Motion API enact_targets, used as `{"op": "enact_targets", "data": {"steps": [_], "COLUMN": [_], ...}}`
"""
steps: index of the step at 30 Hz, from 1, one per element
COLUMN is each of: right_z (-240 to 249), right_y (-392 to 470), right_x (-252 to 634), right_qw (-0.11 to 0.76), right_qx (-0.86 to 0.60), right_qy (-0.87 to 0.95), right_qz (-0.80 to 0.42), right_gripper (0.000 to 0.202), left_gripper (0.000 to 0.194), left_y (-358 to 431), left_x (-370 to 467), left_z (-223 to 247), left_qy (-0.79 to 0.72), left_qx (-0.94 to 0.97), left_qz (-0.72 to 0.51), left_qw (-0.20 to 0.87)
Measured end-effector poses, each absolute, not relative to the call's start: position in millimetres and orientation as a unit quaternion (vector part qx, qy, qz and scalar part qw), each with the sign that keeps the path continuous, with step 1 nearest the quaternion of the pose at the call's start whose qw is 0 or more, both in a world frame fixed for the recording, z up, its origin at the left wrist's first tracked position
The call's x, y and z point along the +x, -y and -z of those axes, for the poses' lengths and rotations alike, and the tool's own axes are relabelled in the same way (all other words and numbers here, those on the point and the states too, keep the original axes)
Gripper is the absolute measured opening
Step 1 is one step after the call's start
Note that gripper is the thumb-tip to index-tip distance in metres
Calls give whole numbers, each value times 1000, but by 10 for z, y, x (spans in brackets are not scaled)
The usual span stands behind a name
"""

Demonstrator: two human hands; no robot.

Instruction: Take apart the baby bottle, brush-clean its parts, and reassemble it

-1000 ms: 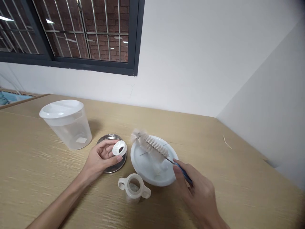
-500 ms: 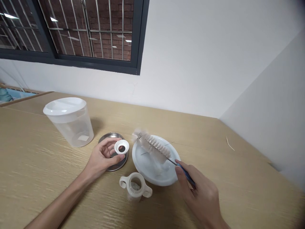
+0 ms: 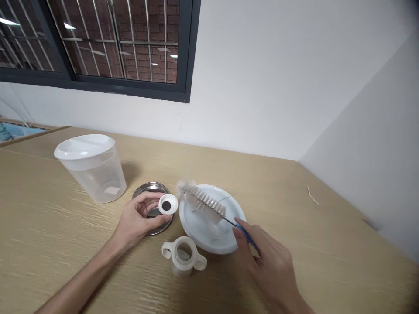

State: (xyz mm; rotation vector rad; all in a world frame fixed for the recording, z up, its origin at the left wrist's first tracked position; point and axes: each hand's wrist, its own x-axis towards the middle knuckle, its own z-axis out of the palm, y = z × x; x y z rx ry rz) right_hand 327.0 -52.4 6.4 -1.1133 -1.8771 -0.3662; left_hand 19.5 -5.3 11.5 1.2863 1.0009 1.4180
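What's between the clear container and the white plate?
In the head view, a metal dish, partly hidden by the left hand holding a white ring; the brush tip also juts past the plate's rim.

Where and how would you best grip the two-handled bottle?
Probably by the left handle, coming from the near left: the bottle stands upright with that loop jutting sideways from its neck, while the white plate crowds its far right side.
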Motion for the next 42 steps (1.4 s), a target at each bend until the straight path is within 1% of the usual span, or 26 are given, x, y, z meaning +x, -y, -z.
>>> {"op": "enact_targets", "data": {"steps": [4, 12, 22, 24, 28, 31, 34, 39, 42], "right_z": [-120, -143, -60, -38, -20, -40, -67, -70, -71], "right_y": [539, 538, 546, 535, 496, 498, 536, 543, 498], "right_x": [3300, 3262, 3231, 3237, 3278, 3285, 3245, 3206, 3264], "right_qw": [456, 480, 482, 470, 461, 471, 480, 472, 469], "right_qx": [-470, -442, -423, -414, -438, -459, -448, -382, -415], "right_qy": [742, 748, 757, 767, 753, 734, 739, 779, 760], "right_qz": [144, 124, 126, 138, 169, 169, 151, 155, 175], "right_gripper": [16, 13, 16, 17, 16, 15, 15, 19, 19], "left_gripper": [46, 44, 51, 50, 40, 45, 50, 44, 44], "left_y": [69, 57, 65, 56, 37, 34, 43, 68, 83], "left_x": [193, 192, 111, 112, 121, 116, 107, 120, 136], "left_z": [-130, -165, -155, -137, -138, -152, -151, -152, -175], "left_qy": [-401, -377, -343, -338, -344, -346, -355, -350, -358], "left_qx": [543, 546, 598, 587, 564, 559, 558, 529, 480], "left_qz": [-570, -575, -517, -522, -536, -523, -506, -505, -519], "left_qw": [469, 479, 508, 518, 526, 543, 554, 586, 610]}}
